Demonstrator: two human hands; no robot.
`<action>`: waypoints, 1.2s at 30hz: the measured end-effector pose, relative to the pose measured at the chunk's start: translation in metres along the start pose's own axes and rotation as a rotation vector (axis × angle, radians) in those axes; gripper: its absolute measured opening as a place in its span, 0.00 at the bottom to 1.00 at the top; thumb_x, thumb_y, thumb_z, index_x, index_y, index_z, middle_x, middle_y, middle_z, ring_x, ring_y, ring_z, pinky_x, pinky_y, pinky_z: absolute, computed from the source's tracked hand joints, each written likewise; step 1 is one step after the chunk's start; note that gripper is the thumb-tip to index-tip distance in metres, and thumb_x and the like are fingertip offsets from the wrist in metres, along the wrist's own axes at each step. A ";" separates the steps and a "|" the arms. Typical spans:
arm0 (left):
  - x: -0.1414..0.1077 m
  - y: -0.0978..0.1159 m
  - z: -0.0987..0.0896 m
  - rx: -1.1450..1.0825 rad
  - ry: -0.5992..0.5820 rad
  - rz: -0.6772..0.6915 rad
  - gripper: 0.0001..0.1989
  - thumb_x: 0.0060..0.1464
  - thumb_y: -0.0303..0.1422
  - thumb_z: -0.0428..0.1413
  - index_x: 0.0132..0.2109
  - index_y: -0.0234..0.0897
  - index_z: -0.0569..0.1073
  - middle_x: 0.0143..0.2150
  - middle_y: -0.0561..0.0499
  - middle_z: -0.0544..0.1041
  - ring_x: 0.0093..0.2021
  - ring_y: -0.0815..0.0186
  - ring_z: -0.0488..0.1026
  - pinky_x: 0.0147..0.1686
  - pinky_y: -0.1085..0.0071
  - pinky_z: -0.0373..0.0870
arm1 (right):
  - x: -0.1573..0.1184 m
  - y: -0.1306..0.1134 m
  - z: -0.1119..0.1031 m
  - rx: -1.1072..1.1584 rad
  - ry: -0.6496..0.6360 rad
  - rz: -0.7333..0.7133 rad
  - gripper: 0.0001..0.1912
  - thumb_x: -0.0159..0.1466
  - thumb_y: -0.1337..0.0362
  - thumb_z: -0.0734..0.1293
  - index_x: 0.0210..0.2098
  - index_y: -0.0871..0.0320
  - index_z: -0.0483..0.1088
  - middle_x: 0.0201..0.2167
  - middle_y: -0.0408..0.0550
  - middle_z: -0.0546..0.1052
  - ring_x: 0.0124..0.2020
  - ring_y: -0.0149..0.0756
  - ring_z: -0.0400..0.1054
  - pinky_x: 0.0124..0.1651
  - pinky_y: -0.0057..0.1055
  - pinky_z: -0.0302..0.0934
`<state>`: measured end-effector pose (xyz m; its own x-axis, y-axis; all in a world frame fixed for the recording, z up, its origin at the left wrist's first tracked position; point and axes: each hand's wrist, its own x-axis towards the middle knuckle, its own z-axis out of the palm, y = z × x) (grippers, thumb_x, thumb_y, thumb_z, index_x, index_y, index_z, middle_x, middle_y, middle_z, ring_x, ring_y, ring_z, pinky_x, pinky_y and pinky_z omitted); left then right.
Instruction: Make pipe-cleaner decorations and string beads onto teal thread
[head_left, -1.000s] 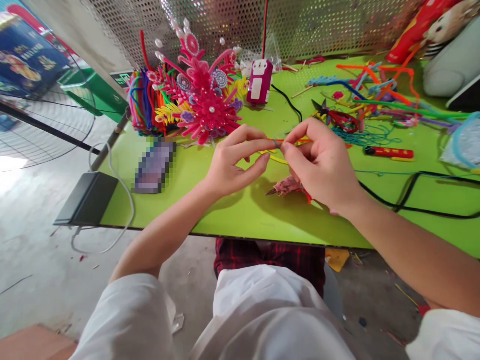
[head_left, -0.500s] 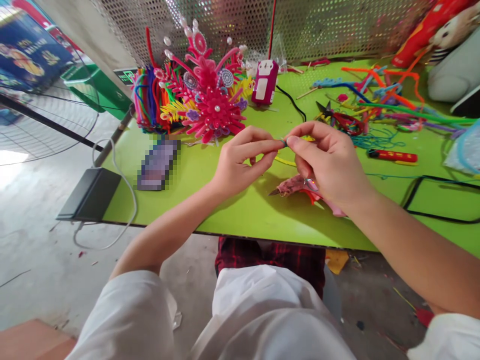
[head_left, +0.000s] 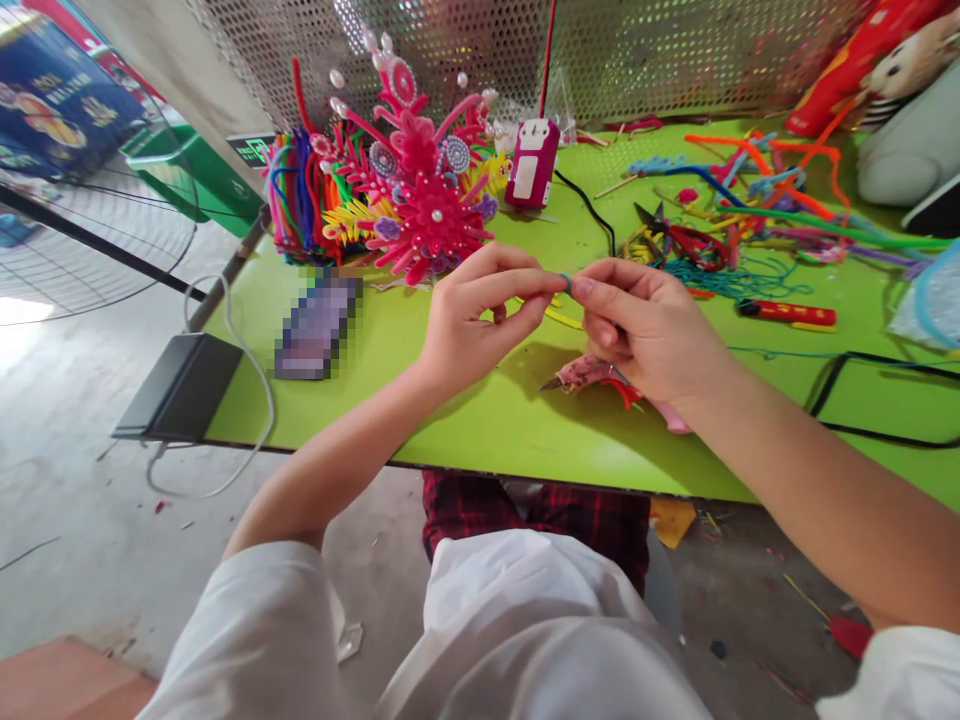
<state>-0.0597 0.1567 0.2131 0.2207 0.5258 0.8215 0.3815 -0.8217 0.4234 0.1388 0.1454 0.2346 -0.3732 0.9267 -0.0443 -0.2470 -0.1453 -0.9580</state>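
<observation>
A small teal piece (head_left: 565,284), perhaps a bit of pipe cleaner, is held up over the green table between my fingertips; most of it is hidden. My left hand (head_left: 484,315) pinches it from the left, thumb and fingers closed. From the right, my right hand (head_left: 649,325) grips it between thumb and forefinger, its other fingers curled. Under the right hand lies a pink tool with a pointed dark tip and a red trigger, which looks like a glue gun (head_left: 585,373); the hand covers part of it. A yellow strip (head_left: 561,316) lies behind the fingers.
A bright pink beaded flower ornament (head_left: 427,215) stands behind my left hand, beside bundled pipe cleaners (head_left: 292,200). Red-handled scissors (head_left: 694,245) and loose coloured pipe cleaners (head_left: 787,190) lie back right. A red lighter-like stick (head_left: 786,312) and a black frame (head_left: 885,435) are nearer.
Both hands still pinch the teal piece. My right hand has dropped slightly and its lower fingers have curled in; more of the teal piece shows.
</observation>
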 end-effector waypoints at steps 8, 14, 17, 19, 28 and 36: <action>0.004 0.001 -0.009 -0.071 -0.079 0.004 0.04 0.63 0.34 0.66 0.41 0.45 0.86 0.39 0.52 0.85 0.36 0.69 0.80 0.25 0.74 0.68 | 0.001 0.000 -0.010 -0.055 -0.065 0.059 0.18 0.58 0.52 0.82 0.34 0.58 0.76 0.16 0.36 0.64 0.16 0.22 0.47 0.18 0.26 0.39; 0.005 -0.005 -0.012 -0.128 -0.145 0.060 0.07 0.61 0.35 0.68 0.46 0.49 0.88 0.40 0.51 0.85 0.38 0.67 0.81 0.36 0.70 0.77 | -0.001 -0.012 -0.014 -0.216 -0.078 0.102 0.20 0.53 0.53 0.85 0.32 0.59 0.77 0.16 0.40 0.68 0.17 0.23 0.56 0.17 0.24 0.47; 0.003 -0.008 -0.011 -0.112 -0.180 0.044 0.06 0.62 0.38 0.68 0.46 0.52 0.88 0.40 0.51 0.85 0.39 0.66 0.82 0.38 0.67 0.79 | 0.001 -0.012 -0.018 -0.243 -0.095 0.107 0.21 0.52 0.52 0.85 0.30 0.59 0.76 0.16 0.40 0.68 0.16 0.23 0.56 0.16 0.24 0.46; 0.001 -0.009 -0.011 -0.099 -0.177 0.012 0.06 0.62 0.41 0.68 0.45 0.53 0.88 0.40 0.51 0.84 0.38 0.66 0.81 0.38 0.66 0.79 | 0.003 -0.010 -0.021 -0.225 -0.119 0.118 0.21 0.53 0.52 0.85 0.30 0.58 0.76 0.16 0.40 0.68 0.15 0.22 0.55 0.15 0.25 0.44; 0.005 -0.001 -0.011 -0.238 -0.312 0.089 0.07 0.63 0.44 0.67 0.43 0.50 0.86 0.39 0.51 0.83 0.37 0.67 0.79 0.31 0.70 0.75 | 0.005 -0.007 -0.032 -0.096 -0.404 0.333 0.24 0.52 0.55 0.86 0.37 0.58 0.74 0.14 0.36 0.69 0.17 0.27 0.65 0.25 0.25 0.64; 0.006 0.000 -0.015 -0.055 -0.132 -0.060 0.29 0.50 0.65 0.64 0.34 0.43 0.78 0.37 0.48 0.76 0.38 0.64 0.76 0.30 0.66 0.76 | -0.009 -0.016 -0.017 -0.223 -0.334 0.022 0.12 0.60 0.57 0.81 0.36 0.55 0.79 0.18 0.39 0.72 0.20 0.28 0.66 0.25 0.26 0.64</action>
<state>-0.0723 0.1568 0.2236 0.3165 0.5957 0.7383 0.3490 -0.7968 0.4933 0.1608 0.1455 0.2456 -0.6554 0.7552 -0.0059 -0.0497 -0.0510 -0.9975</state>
